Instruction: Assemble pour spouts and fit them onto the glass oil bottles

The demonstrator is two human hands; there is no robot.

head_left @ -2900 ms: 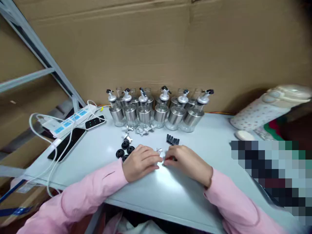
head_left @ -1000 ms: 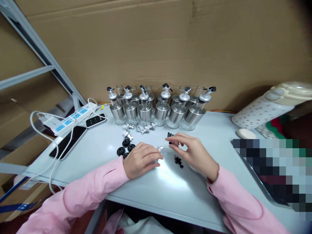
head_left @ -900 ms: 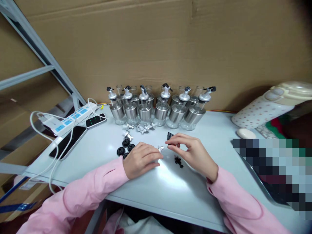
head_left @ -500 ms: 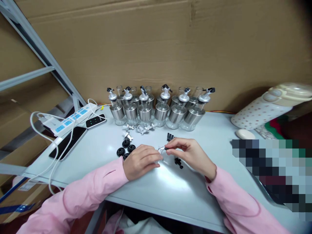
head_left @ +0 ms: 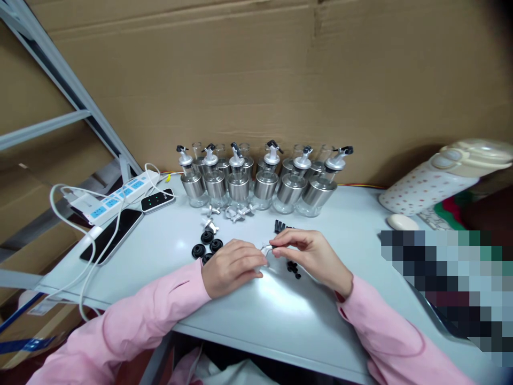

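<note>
Silver spout point(head_left: 266, 249), at the centre of the frame slightly below the middle, lies between the two hands, its lower part hidden by the left hand. Left hand point(head_left: 234, 268): palm down, fingers close together over the concealed part; whether they grip it cannot be told. Right hand point(head_left: 310, 254): thumb and forefinger pinch a small black tip point(head_left: 273, 246) at the spout's exposed end. Just right of centre, black sleeves point(head_left: 279, 226) lie side by side behind the right hand, and tiny black plugs point(head_left: 294, 268) are clustered below it. Left of centre are ribbed black stoppers point(head_left: 199, 251), partly covered by the left hand, with loose silver spouts point(head_left: 238, 214) above them. Across the middle of the frame, glass bottles point(head_left: 239, 188) with metal bands stand in two rows on the bench point(head_left: 256, 326); the front six carry black-tipped silver spouts. At left lie a phone point(head_left: 110, 238) and a power strip point(head_left: 122, 197); at right, a spotted flask point(head_left: 420, 187).
</note>
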